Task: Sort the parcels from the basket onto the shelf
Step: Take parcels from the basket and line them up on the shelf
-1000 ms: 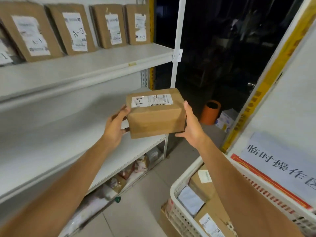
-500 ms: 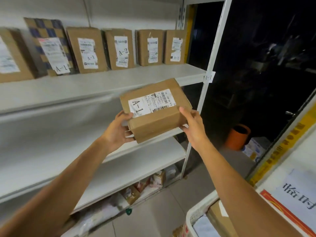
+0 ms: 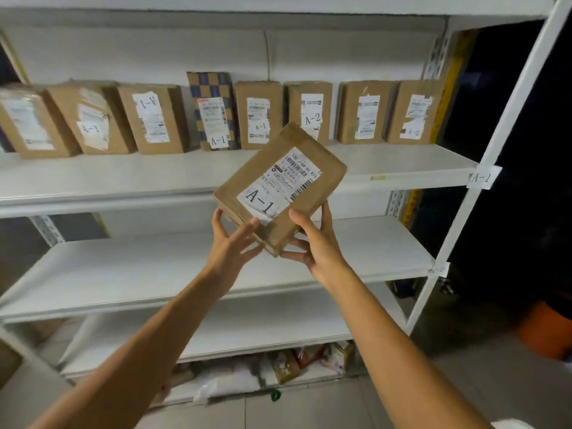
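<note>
Holding the A-1 parcel (image 3: pixel 280 187) tilted in the air before the front edge of the upper shelf (image 3: pixel 402 164), left hand (image 3: pixel 230 243) and right hand (image 3: pixel 315 243) both grip its lower corner. Risk: corner-only grip slips, or pushing in knocks the standing row (image 3: pixel 258 119) at the back.

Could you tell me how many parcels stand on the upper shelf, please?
8 in a row on the upper shelf: three brown parcels at left, a checkered parcel mid-row, four brown parcels at right. Others may hide beyond the left edge.
</note>
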Demonstrator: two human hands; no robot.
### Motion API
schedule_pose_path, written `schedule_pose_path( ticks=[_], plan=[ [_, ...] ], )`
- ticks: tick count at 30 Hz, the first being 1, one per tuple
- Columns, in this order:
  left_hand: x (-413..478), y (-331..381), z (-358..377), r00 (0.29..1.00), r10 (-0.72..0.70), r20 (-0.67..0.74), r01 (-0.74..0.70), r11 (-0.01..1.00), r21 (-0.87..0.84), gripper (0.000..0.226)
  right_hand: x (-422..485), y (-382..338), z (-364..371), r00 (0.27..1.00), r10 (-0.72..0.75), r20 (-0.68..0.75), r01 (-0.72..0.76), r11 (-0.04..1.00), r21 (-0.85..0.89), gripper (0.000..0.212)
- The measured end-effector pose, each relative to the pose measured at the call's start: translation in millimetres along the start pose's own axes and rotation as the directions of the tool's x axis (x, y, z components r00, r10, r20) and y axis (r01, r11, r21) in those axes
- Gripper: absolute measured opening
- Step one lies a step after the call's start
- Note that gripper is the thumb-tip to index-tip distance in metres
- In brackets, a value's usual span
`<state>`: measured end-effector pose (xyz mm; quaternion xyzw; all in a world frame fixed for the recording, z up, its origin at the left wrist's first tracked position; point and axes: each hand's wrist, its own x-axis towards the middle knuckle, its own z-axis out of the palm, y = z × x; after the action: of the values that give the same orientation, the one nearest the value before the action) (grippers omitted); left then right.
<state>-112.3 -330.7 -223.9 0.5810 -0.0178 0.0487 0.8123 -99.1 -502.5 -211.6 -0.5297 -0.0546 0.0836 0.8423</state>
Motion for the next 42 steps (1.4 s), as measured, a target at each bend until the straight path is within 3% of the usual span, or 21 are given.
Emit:
schedule_pose_path(
  ticks=[4,11,14,17,21,25,29,36,42],
  plan=[
    [-6.0,32.6,-44.8,0.991,0.038,-0.130,-0.023,0.993,0.114,0.066,11.9,6.6,20.3,0.998,-0.018,0.066,0.023,0.997,-0.077,0.082],
    [-5.6,76.3,-125.6,0.982,0.144,-0.119,-0.120,0.975,0.185,0.058,38.1,26.9,101.9,0.979,-0.049,0.197,0.080,0.986,-0.150,0.075],
    [-8.6,96.7,-161.8,0.966,0.214,-0.146,-0.160,0.935,0.315,0.055,51.6,36.1,142.0,0.971,-0.096,0.217,0.133,0.978,-0.160,0.074],
    [-13.3,121.2,-201.2,0.934,0.314,-0.167,-0.218,0.876,0.430,0.060,67.0,44.5,188.6,0.955,-0.132,0.267,0.192,0.958,-0.212,0.069],
    [-16.0,150.9,-259.2,0.921,0.354,-0.162,-0.243,0.848,0.471,0.075,87.0,60.8,252.3,0.931,-0.207,0.301,0.282,0.932,-0.230,0.044],
    [-16.8,178.8,-302.9,0.893,0.421,-0.160,-0.282,0.800,0.530,0.093,105.6,83.5,306.7,0.905,-0.258,0.340,0.354,0.898,-0.262,0.043],
    [-7.3,199.0,-341.8,0.847,0.495,-0.194,-0.273,0.719,0.639,0.083,128.0,107.3,351.7,0.907,-0.263,0.329,0.362,0.885,-0.292,0.039],
    [40.2,216.3,-428.4,0.837,0.488,-0.246,-0.255,0.746,0.615,0.070,189.8,143.4,429.0,0.877,-0.321,0.356,0.441,0.832,-0.337,0.033],
    [117.4,231.4,-500.8,0.868,0.386,-0.312,-0.143,0.796,0.588,0.068,263.4,176.3,482.1,0.887,-0.333,0.320,0.458,0.732,-0.505,0.034]
  ],
)
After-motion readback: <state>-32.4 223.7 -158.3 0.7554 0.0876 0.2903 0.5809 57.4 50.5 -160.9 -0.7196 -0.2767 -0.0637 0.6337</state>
